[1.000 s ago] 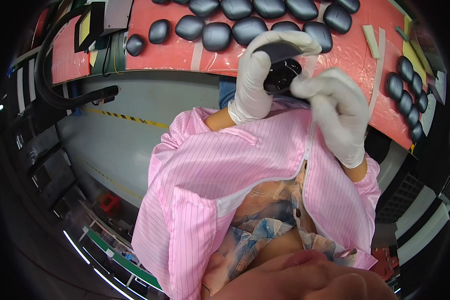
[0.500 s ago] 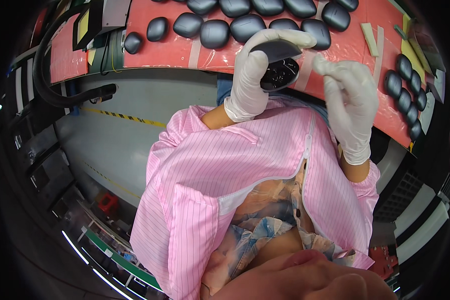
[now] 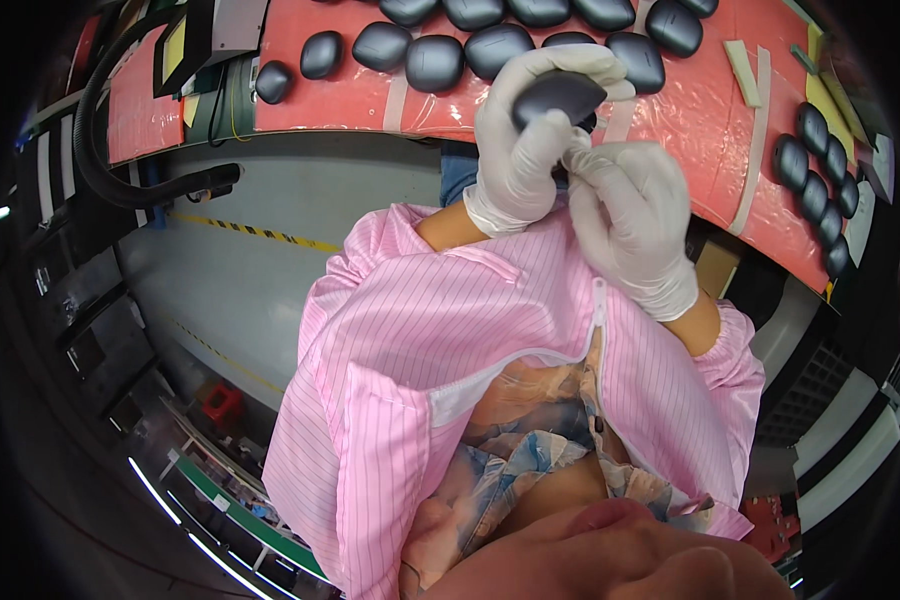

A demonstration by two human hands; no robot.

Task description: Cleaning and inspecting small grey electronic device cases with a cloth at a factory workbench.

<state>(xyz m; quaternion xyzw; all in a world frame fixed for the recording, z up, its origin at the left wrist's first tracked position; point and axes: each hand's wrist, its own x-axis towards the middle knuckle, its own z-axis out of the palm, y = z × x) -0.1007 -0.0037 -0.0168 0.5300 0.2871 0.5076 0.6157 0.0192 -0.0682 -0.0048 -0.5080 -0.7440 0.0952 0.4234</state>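
My left hand [image 3: 518, 165], in a white glove, holds a dark grey earbud charging case [image 3: 558, 96] with its lid raised, just over the table's near edge. Its fingers wrap round the back of the lid and the thumb lies across the front. My right hand [image 3: 635, 215], gloved as well, is closed in a pinch at the case's open side, its fingertips close to the left thumb. Whatever those fingertips pinch is hidden, and most of the case's black inside is covered by the hands.
Several closed grey cases [image 3: 435, 64] lie in rows on the pink-covered table [image 3: 340, 108]. Smaller dark cases [image 3: 791, 162] cluster at the right. A pale strip [image 3: 742, 73] lies between them. A black flexible hose [image 3: 82, 150] curves at the left, beside a dark-framed box [image 3: 185, 50].
My right hand has moved left and toward the case, its fingertips now at the open side. The left hand still holds the case, whose inside is now mostly covered.
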